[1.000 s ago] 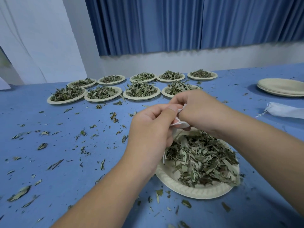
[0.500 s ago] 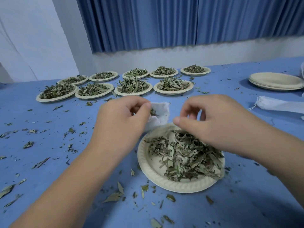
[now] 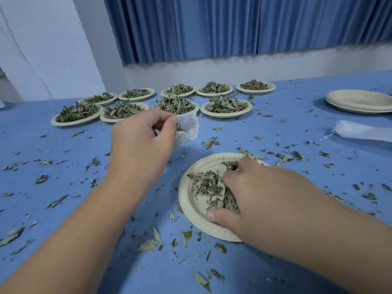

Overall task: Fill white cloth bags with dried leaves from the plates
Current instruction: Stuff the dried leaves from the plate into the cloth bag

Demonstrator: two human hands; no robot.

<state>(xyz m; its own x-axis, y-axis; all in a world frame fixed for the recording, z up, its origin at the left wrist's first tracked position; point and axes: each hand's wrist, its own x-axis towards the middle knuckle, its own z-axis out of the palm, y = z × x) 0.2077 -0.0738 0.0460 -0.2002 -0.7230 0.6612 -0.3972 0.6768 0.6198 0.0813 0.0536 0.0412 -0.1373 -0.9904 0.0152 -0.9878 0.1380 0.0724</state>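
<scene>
With the left hand [image 3: 140, 145], pinches the white cloth bag [image 3: 188, 130] by its rim between thumb and curled fingertips, lifted clear of the blue table [image 3: 53, 145], with the mouth gaping to the right and a few bits of leaf visible inside. With the right hand [image 3: 261, 194], grips a clump of the dried leaves [image 3: 206, 184] heaped on the near plate [image 3: 188, 200], with fingers curled down into the heap and thumb pressed flat on the plate's inner rim at the near side. Holds the bag up and to the left of that plate, well apart from it and just in front of the far rows. Beyond the hands, nine plates [image 3: 227, 115] heaped with leaves, five at the back and four in front, set close together near the table's far edge. At far right, a stack of empty plates [image 3: 360, 102], and nearer, a second white bag [image 3: 360, 132] lying on the table with its drawstring trailing to the left. All over the table, loose leaf scraps [image 3: 148, 244], many of them around the near plate. Behind the table, a pleated blue curtain [image 3: 212, 28] above a pale wall band, and a white wall [image 3: 53, 49] at left.
</scene>
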